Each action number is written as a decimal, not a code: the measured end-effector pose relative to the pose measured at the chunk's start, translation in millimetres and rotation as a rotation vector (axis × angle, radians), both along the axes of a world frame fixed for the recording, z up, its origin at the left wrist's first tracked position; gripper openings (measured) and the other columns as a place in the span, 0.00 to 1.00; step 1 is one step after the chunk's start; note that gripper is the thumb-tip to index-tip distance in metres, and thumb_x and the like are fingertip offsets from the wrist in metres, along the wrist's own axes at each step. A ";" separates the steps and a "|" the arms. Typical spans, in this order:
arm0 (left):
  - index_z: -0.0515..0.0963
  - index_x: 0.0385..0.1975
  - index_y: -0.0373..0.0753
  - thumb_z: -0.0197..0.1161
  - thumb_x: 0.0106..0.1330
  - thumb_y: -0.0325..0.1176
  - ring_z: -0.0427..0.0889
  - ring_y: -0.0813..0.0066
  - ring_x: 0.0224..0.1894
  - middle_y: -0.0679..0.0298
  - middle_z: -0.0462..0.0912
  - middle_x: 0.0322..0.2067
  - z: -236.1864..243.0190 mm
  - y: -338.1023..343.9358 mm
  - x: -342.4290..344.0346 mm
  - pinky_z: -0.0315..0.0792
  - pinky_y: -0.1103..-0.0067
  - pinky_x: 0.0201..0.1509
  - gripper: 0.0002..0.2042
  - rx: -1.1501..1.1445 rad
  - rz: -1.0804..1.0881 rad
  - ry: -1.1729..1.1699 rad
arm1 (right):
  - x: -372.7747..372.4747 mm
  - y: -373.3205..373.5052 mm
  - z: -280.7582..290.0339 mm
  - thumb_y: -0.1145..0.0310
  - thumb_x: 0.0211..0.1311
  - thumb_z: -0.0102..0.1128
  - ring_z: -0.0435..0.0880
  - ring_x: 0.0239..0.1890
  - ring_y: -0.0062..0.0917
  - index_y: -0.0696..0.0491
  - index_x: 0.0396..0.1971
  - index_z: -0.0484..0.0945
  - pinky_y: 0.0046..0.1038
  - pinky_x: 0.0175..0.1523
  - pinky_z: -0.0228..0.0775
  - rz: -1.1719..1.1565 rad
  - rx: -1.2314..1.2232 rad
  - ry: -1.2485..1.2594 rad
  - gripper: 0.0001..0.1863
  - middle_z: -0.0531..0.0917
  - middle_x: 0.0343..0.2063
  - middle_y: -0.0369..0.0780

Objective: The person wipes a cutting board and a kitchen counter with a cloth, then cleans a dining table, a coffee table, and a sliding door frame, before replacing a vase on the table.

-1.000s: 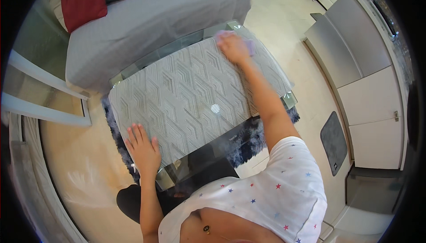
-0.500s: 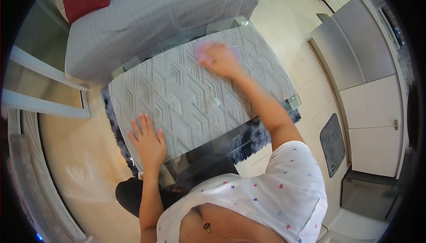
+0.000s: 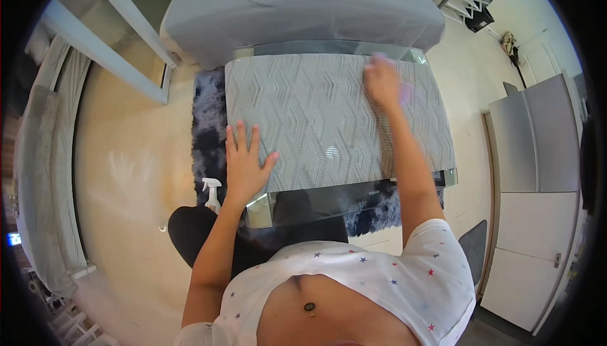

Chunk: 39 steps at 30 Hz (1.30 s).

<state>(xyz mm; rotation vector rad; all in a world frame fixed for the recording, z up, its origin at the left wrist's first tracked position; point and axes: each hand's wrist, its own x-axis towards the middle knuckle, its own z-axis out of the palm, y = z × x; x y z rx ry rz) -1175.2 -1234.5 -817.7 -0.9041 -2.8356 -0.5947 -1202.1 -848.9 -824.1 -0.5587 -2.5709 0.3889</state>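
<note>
A grey table cover [image 3: 303,124] with a raised geometric pattern lies over a low glass-topped table [image 3: 303,202]. My left hand [image 3: 246,159] rests flat on the cover near its front left corner, fingers spread and holding nothing. Toward the far right part of the cover, my right hand [image 3: 382,83] presses a light purple cloth [image 3: 406,93] to the surface. Parts of the cloth show beyond the fingers and beside the wrist. That hand is slightly blurred.
Beyond the table stands a sofa [image 3: 303,4] under a grey cover. A dark shaggy rug [image 3: 208,112] lies beneath the table. Beside my left forearm is a white spray bottle [image 3: 212,195]. White and grey cabinets [image 3: 534,219] line the right side; a sliding door frame [image 3: 107,49] is at left.
The view has turned, so the table now appears straighter and the spray bottle shows. My right hand has slid the cloth somewhat rightward over the cover. My left hand stays flat near the corner.
</note>
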 end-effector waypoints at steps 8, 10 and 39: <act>0.57 0.62 0.35 0.57 0.60 0.51 0.43 0.41 0.67 0.43 0.45 0.65 6.3 4.9 -0.3 0.47 0.56 0.66 0.35 -0.035 -0.032 -0.051 | -71.0 -281.8 -9.0 0.59 0.54 0.52 0.72 0.54 0.34 0.50 0.36 0.79 0.41 0.56 0.63 0.908 0.084 0.194 0.14 0.78 0.47 0.39; 0.57 0.62 0.34 0.56 0.60 0.51 0.42 0.41 0.67 0.43 0.45 0.65 2.3 5.1 5.3 0.48 0.54 0.65 0.35 -0.023 0.026 -0.041 | -87.9 -267.1 -9.5 0.59 0.52 0.54 0.73 0.52 0.33 0.50 0.35 0.79 0.40 0.55 0.64 0.888 0.187 0.152 0.14 0.79 0.46 0.38; 0.41 0.67 0.38 0.37 0.61 0.66 0.39 0.53 0.70 0.45 0.38 0.67 -16.9 -43.4 -40.4 0.35 0.66 0.70 0.43 0.554 0.076 -0.813 | 143.5 -249.6 22.8 0.60 0.53 0.58 0.67 0.58 0.40 0.49 0.52 0.72 0.42 0.63 0.54 0.964 -0.093 -0.023 0.24 0.72 0.54 0.44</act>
